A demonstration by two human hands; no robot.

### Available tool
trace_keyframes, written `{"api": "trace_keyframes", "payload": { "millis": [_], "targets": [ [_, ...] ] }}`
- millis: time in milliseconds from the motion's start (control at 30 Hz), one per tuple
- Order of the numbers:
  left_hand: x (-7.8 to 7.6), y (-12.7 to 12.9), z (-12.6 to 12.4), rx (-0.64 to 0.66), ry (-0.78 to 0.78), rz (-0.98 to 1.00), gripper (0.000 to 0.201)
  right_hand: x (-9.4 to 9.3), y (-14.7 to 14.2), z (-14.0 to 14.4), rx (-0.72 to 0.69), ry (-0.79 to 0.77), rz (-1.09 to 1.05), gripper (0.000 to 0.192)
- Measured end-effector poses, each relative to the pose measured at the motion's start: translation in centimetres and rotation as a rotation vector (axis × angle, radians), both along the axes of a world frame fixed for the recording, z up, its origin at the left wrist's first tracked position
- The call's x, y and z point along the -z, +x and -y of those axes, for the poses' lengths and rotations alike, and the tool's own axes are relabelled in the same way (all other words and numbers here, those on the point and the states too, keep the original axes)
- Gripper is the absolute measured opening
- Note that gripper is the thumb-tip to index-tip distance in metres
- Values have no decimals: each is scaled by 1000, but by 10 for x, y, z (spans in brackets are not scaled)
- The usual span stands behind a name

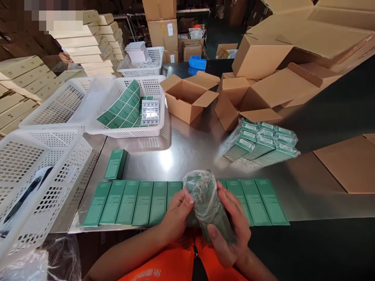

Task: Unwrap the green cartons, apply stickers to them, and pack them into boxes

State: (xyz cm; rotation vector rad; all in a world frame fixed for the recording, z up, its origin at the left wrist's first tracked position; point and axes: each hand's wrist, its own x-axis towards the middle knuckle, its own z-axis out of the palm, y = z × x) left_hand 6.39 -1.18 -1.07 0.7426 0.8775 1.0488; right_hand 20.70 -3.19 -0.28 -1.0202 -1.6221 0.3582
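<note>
Between my hands, above the table's near edge, a green box in a clear plastic bag (209,207) is held at a tilt. My left hand (177,210) pinches the crinkled plastic at its upper left end. Fingers and thumb of my right hand (233,230) wrap round the lower right side of it. Behind and beside it runs a row of green boxes (131,203) lying side by side; my hands hide the middle ones. One more green box (115,164) stands apart at the left. Several bagged green boxes (259,142) are stacked at the right.
White baskets (129,134) stand at the left, one with green label sheets (124,107). Open brown cartons (190,97) line the back, with a larger carton (316,27) at upper right. Pale boxes (84,43) are piled at upper left, near another person's hand (65,57).
</note>
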Motion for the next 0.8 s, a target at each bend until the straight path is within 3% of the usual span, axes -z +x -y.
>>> {"api": "trace_keyframes", "payload": {
  "millis": [100, 233, 367, 467, 567, 700, 800],
  "targets": [
    [-6, -3, -4, -70, 9, 16, 50, -2, 7, -4, -23, -61, -105, 47],
    [-31, -16, -22, -250, 20, 74, 55, 5, 7, -6, -168, -262, -343, 41],
    [-39, -27, -33, -134, 12, -40, 31, 12, 1, -3, -263, -423, -626, 42],
    [-32, -26, -31, -104, 65, -38, 29, 11, -2, -2, -291, -591, -943, 41],
    [-26, -25, -28, -41, 213, -134, 20, 8, -5, -3, -318, -763, -1201, 44],
    [-34, -35, -33, 23, 542, -528, 10, 7, -4, -3, -256, -787, -1228, 44],
    [-41, -49, -42, 148, 654, -747, 16, 9, 1, -2, -230, -803, -1150, 40]
  ]
}}
